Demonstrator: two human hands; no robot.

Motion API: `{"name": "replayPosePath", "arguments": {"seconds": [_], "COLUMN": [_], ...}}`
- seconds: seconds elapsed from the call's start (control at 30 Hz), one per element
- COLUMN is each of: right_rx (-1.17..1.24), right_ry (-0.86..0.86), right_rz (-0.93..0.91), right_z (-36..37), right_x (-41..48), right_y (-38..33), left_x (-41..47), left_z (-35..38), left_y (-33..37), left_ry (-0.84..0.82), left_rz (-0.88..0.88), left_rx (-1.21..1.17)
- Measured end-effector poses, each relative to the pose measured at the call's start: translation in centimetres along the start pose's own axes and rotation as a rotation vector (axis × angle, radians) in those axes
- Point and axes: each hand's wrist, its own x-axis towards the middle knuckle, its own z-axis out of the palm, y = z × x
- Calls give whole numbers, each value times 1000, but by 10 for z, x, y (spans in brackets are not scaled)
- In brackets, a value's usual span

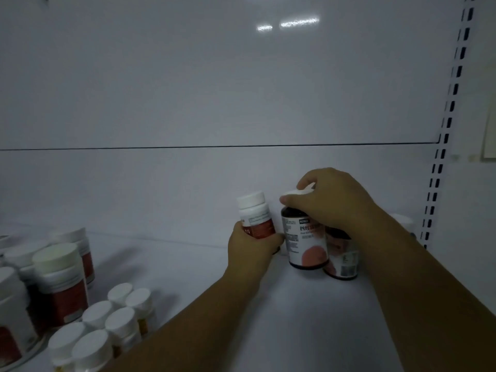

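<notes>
Head view shows you the white shelf (188, 264), with big red-labelled jars (60, 285) clustered near left. Your right hand (330, 202) curls its fingers (306, 181) over the cap of a dark bottle (306, 242) at far right, near the back wall. Your left hand (252, 251) grips a white bottle (256, 218) just left of it.

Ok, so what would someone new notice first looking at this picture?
Two hands work at the middle of the white shelf: the left hand holds a white pill bottle with a red label, and the right hand grips the white cap of a dark bottle next to a second dark bottle. A cluster of white-capped bottles crowds the lower left.
</notes>
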Motion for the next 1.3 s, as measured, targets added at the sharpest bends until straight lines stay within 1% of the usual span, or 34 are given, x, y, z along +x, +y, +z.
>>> {"name": "replayPosePath", "arguments": {"seconds": [0.07, 0.1, 0.2, 0.3, 0.37, 0.5, 0.6, 0.7, 0.8, 0.9, 1.0, 1.07, 1.17, 1.3], "right_rx": [96, 137, 243, 349, 453, 583, 630, 648, 662, 667, 665, 657, 645, 607], "right_ry": [76, 108, 179, 169, 107, -104, -212, -294, -333, -379, -414, -434, -438, -430], "right_rz": [-20, -34, -87, -112, -111, -160, -223, -251, -287, -314, -342, -358, -362, -390], "right_z": [-5, -8, -12, -11, -9, -4, 6, 27, 57, 89, 120, 141, 170, 203], "right_x": [-2, -4, -13, -23, -26, -32, -43, -53, -61, -72, -83, -87, -85, -71], "right_y": [-7, -12, -31, -59, -86, -164, -233, -303, -372, -434, -487, -515, -546, -581], "left_x": [-7, -12, -27, -40, -42, -47, -56, -67, -72, -79, -86, -88, -79, -59], "left_z": [-8, -14, -43, -89, -128, -210, -274, -342, -415, -484, -541, -573, -615, -663], "left_y": [23, 36, 76, 108, 125, 155, 177, 194, 201, 200, 191, 183, 174, 167], "left_ry": [11, -22, -210, -359, -386, -255, -216, -154, -83, 14, 34, 44, 116, 220], "left_rz": [9, 9, -32, -89, -36, 59, 115, 163, 184, 119, 85, 70, 58, 112], "left_rx": [-54, -80, -108, -66, 10, 98, 123, 215, 233, 167, 146, 136, 136, 127]}}
